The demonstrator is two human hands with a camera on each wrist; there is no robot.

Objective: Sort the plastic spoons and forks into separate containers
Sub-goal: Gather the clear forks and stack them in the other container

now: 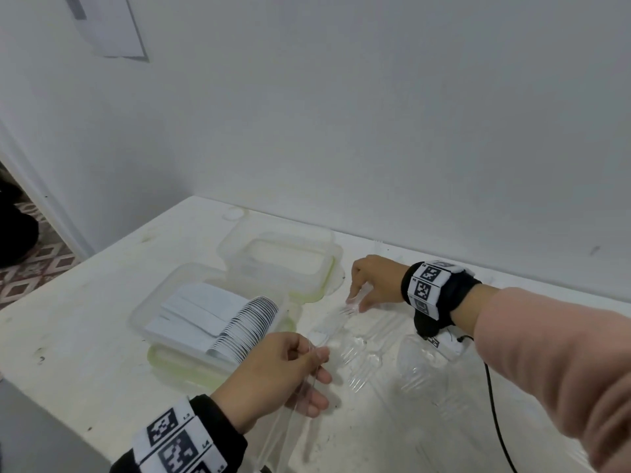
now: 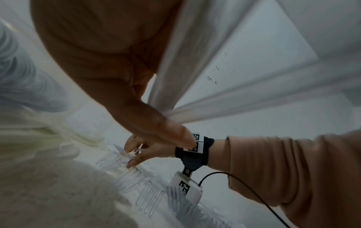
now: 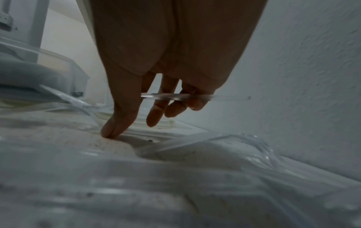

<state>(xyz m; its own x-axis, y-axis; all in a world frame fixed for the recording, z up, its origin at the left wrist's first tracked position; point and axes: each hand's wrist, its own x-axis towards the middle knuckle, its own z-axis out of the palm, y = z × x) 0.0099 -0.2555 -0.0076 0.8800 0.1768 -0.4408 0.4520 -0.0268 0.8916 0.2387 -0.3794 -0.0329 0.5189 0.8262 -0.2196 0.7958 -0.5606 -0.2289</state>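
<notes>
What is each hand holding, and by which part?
The left hand grips clear plastic cutlery handles. The right hand pinches a clear fork near its tines.

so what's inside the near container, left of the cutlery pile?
The near container holds a fanned stack of white spoons, handles toward its far-left corner. Its floor beneath them is covered.

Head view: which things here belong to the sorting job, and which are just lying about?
Job:
- clear cutlery loose on the table
- near container, stacked with white utensils
- far container
- left hand, right hand, each holding clear cutlery

Lying about:
- paper on wall
- black cable
</notes>
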